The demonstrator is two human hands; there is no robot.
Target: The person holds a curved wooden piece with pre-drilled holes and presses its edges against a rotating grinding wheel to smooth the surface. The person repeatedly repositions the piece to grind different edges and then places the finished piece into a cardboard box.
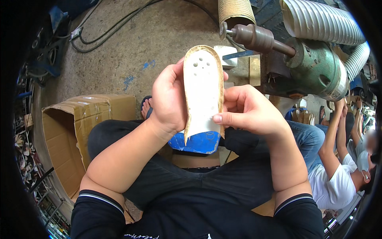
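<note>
A white shoe-sole-shaped piece (203, 89) with a rough tan rim is held upright in front of me. Several small round holes sit near its rounded far end, and its near end is cut off with two pointed corners. My left hand (169, 95) wraps around its left edge, with fingertips showing past the right edge. On the right, my right hand (248, 109) pinches the lower right edge between thumb and fingers. Beneath the piece, between my legs, is a blue scuffed surface (195, 142), partly hidden by it.
A green motor (314, 69) with a brown spindle reaches in from the right, close to my right hand. Ribbed hoses (324, 22) hang behind it. An open cardboard box (93, 115) stands at left. Another person (334, 175) works at far right. A black cable (119, 26) crosses the floor.
</note>
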